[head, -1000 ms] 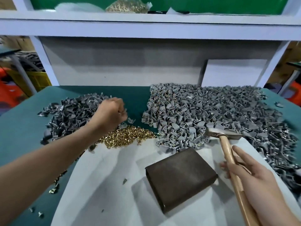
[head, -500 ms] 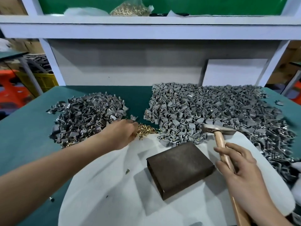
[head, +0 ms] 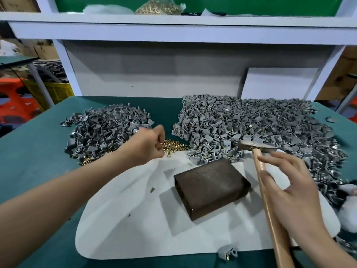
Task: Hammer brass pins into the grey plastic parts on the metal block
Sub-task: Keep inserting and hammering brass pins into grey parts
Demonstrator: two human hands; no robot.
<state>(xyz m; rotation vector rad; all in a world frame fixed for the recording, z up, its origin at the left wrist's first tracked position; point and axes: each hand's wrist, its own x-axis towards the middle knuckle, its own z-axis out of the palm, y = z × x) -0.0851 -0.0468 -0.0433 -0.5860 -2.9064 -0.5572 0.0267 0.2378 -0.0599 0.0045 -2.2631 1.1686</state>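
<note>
A dark metal block [head: 210,186] lies on a white sheet [head: 135,219] with nothing on top of it. Behind the sheet is a small heap of brass pins [head: 173,147]. My left hand [head: 144,147] is at the left edge of that heap, fingers curled down and pinching pins. Grey plastic parts lie in a left pile [head: 108,130] and a larger right pile [head: 251,122]. My right hand [head: 289,192] holds the wooden handle of a hammer [head: 255,146], thumb round the handle and fingers loosely spread; the hammer head hovers just right of the block's far corner.
One grey part [head: 228,252] sits at the sheet's near edge, and a stray pin [head: 152,189] lies left of the block. A shelf [head: 173,22] overhangs the green table and carries a bag of pins [head: 156,8]. A white board [head: 280,84] leans at the back right.
My left hand has come off the left grey pile and down onto the brass pins. My right hand has shifted on the hammer handle and spread its fingers.
</note>
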